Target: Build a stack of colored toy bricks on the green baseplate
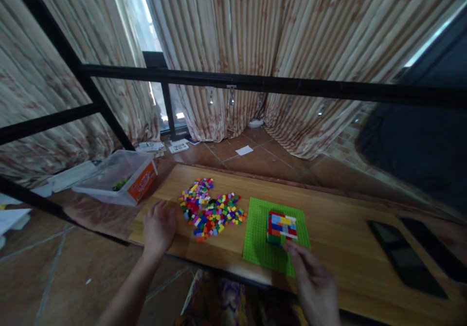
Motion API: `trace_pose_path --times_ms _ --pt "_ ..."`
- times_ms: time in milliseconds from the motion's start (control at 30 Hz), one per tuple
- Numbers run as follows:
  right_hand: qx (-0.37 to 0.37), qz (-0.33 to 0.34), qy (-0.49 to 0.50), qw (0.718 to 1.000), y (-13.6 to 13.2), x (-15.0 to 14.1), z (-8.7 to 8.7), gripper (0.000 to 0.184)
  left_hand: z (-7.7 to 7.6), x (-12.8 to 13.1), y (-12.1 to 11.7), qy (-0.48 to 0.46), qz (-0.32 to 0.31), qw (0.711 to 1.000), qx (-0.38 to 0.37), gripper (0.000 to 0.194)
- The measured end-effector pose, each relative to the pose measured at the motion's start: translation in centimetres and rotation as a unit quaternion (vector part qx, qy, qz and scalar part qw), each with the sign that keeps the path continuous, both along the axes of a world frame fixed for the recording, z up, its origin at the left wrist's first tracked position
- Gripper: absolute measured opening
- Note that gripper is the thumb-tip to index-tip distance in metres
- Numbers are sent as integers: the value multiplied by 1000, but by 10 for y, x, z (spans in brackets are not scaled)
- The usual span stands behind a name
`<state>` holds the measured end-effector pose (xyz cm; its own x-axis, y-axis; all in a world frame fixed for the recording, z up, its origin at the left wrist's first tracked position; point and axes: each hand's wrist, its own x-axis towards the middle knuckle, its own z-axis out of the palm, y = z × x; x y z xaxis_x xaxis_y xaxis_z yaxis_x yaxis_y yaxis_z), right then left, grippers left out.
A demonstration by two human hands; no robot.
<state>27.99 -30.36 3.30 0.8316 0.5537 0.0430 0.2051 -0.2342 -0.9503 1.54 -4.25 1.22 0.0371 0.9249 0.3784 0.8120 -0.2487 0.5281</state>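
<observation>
A pile of small coloured bricks (210,210) lies on the wooden table (339,228). To its right sits a green baseplate (260,241) carrying a block built of mixed-colour bricks (281,227). My left hand (158,226) rests on the table just left of the pile, fingers loosely curled, nothing seen in it. My right hand (314,284) reaches up from the near edge, its fingertips touching the near right corner of the built block.
A clear plastic box with an orange label (118,176) stands off the table's left end. Two dark flat slabs (404,260) lie at the table's right. A black metal frame (255,83) crosses in front of curtains. Papers lie on the tiled floor.
</observation>
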Motion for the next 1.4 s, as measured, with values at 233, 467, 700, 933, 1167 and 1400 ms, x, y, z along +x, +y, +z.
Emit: trace_pose_path --times_ms 233,467,700,933,1167,1400 --pt "-26 214 -131 968 48 -42 5 30 -12 15 -12 122 -22 992 1 38" --pt "-61 279 -189 939 121 -31 10 30 -10 15 -17 129 -53 990 6 31" --pt "-108 281 -259 918 197 -14 3 28 -9 14 -19 100 -70 993 -4 30" --pt "-129 357 -301 875 243 -42 -1 25 -8 14 -20 86 -73 994 -15 30" --pt "-147 373 -344 849 256 -61 -13 24 -9 14 -20 78 -75 994 -17 31" --pt "-58 390 -178 902 240 -51 -5 19 -8 14 -21 77 -72 994 -18 30"
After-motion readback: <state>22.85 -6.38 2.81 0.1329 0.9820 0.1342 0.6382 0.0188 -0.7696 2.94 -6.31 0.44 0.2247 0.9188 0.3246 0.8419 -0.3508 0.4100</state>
